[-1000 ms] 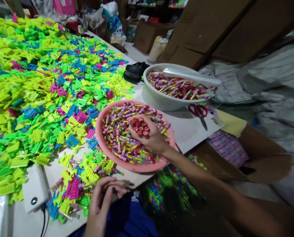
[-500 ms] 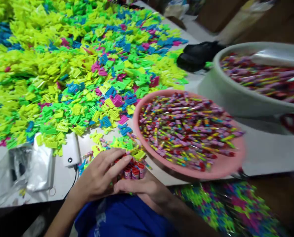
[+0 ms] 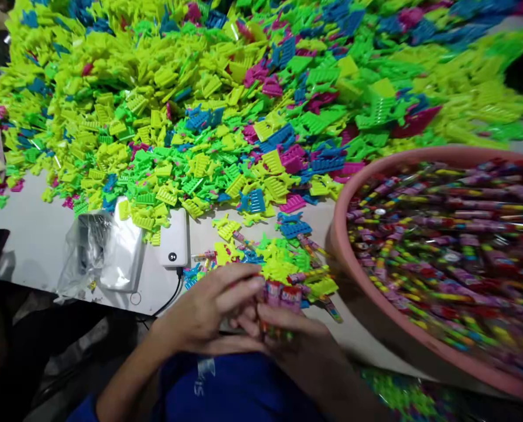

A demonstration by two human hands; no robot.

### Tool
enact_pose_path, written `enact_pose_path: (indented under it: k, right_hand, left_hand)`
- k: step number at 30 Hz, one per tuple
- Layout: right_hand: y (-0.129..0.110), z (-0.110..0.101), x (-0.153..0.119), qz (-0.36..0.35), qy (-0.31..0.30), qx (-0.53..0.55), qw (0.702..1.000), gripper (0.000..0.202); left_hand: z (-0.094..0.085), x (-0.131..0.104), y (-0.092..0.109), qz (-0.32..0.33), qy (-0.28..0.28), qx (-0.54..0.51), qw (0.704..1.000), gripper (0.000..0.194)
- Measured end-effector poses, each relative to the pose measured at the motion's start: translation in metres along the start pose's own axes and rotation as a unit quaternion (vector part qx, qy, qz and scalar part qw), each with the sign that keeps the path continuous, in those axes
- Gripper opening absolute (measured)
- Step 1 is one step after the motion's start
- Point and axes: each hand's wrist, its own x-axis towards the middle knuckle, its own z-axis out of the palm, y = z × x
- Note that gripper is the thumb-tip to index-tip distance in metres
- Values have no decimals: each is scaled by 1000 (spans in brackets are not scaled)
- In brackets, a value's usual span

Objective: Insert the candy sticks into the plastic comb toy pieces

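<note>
- Right hand [image 3: 298, 334] wraps tubes [image 3: 283, 294], fingers curled, at the table's [image 3: 28, 234] near edge.
- Left hand [image 3: 212, 299] bends beside them; cannot tell whether pinching.
- Narrow gap between nearer pieces [image 3: 283, 265] and basin [image 3: 344, 234].

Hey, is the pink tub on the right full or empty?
Well filled: the pink tub has small colorful sticks heaped across its visible inside; its right edge is out of frame.

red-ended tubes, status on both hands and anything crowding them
Right hand gripping red-ended tubes. Left hand at their side, its hold unclear. Loose plastic toys close beyond both hands.
</note>
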Motion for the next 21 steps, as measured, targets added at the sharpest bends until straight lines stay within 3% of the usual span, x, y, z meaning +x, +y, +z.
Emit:
enact_pose_path:
  k: [4, 7, 9, 16, 21]
  right_hand:
    - [-10, 6, 16, 4, 61, 92, 994, 27]
    - [-11, 12, 20, -34, 149, 162, 975, 22]
    - [-8, 12, 19, -49, 177, 169, 968, 17]
    - [3, 3, 21, -56, 186, 144, 970, 14]
    - [-7, 12, 22, -60, 172, 159, 970, 21]
  left_hand:
    - [-4, 5, -7, -87, 44, -62, 993, 106]
    - [-4, 6, -12, -90, 61, -63, 992, 91]
    - [-1, 7, -13, -75, 77, -43, 993, 81]
    - [12, 14, -2, -77, 135, 67, 986, 57]
    - [17, 15, 3, -69, 150, 96, 982, 39]
